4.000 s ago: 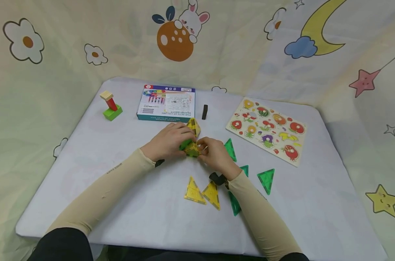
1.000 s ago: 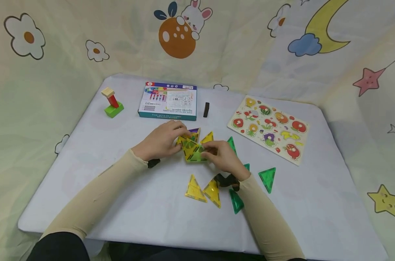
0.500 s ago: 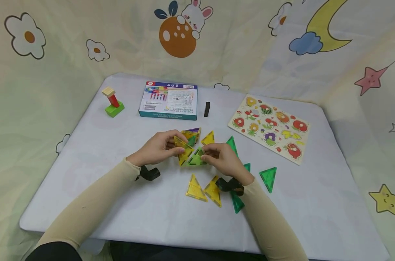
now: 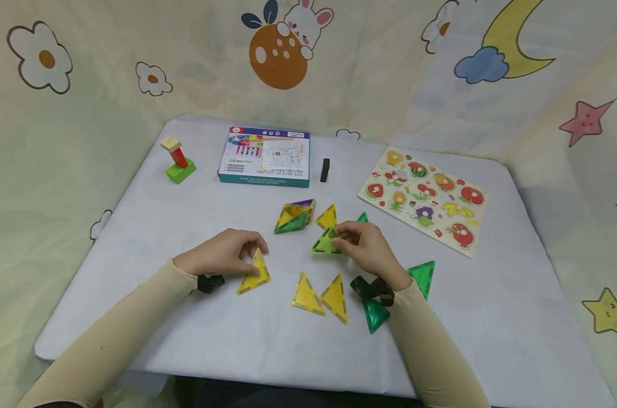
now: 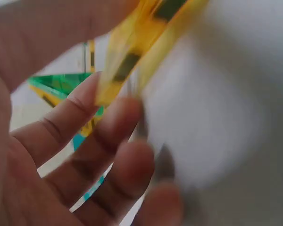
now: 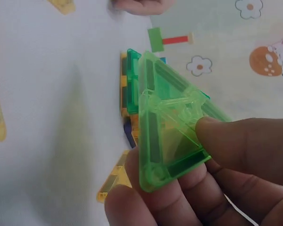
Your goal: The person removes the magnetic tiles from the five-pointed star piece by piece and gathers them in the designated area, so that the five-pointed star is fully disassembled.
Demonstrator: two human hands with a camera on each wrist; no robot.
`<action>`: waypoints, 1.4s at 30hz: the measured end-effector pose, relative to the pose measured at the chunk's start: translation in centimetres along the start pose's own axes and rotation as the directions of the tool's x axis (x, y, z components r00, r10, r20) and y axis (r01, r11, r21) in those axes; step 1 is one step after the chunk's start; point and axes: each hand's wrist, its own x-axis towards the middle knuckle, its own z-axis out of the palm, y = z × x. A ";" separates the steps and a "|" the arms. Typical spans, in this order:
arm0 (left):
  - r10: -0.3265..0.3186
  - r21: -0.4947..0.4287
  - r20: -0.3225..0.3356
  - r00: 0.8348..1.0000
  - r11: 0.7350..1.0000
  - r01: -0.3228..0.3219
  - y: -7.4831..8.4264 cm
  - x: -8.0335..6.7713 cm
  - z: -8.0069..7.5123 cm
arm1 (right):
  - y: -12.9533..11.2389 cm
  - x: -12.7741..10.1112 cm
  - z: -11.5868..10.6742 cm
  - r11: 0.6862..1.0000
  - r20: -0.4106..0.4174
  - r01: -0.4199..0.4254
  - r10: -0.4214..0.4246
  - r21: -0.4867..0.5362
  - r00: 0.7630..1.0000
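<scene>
Between the thumb and fingers of my left hand (image 4: 229,253) is a yellow magnetic triangle tile (image 4: 255,276), low over the table on the left side. My right hand (image 4: 366,249) pinches a light-green triangle tile (image 6: 172,125), its thumb across the face. Behind the hands sits a joined group of tiles, a green one (image 4: 292,224) in front and yellow and purple behind. To its right lies a small yellow triangle (image 4: 327,217). Nearer me are two yellow triangles, a left one (image 4: 307,296) and a right one (image 4: 335,298).
Green triangles lie around my right arm: one in front (image 4: 374,315), one to the right (image 4: 424,276). Farther back are a flat box (image 4: 264,158), a black bar (image 4: 325,170), a fruit puzzle board (image 4: 425,198) and a small block stack (image 4: 181,170).
My left hand has drawn the yellow triangle leftward and nearer me, away from the joined tiles. My right hand has moved right with the light-green triangle. Earlier, both hands worked together at the cluster.
</scene>
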 end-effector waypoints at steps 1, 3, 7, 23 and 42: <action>0.001 0.038 -0.026 1.000 0.999 0.000 0.1 0.1 0.0 | 0.0 0.0 0.0 1.000 0.002 -0.005 0.005 0.001 1.000; 0.002 0.094 -0.078 0.997 0.996 0.005 0.2 0.4 -0.2 | 0.0 0.1 0.2 1.000 0.015 -0.011 0.011 -0.010 1.000; -0.001 0.110 -0.187 0.982 0.994 0.022 0.4 1.9 -1.3 | -0.1 0.4 0.5 0.999 0.040 -0.026 0.027 -0.044 0.999; 0.119 0.076 -0.123 0.985 0.991 -0.110 0.8 9.2 -3.0 | -1.0 2.3 4.1 0.953 0.175 0.024 0.030 -0.303 0.984; -0.022 -0.009 -0.281 0.959 1.000 0.020 2.2 5.4 -0.7 | -2.6 3.3 3.4 0.972 0.099 0.005 0.019 -0.236 0.995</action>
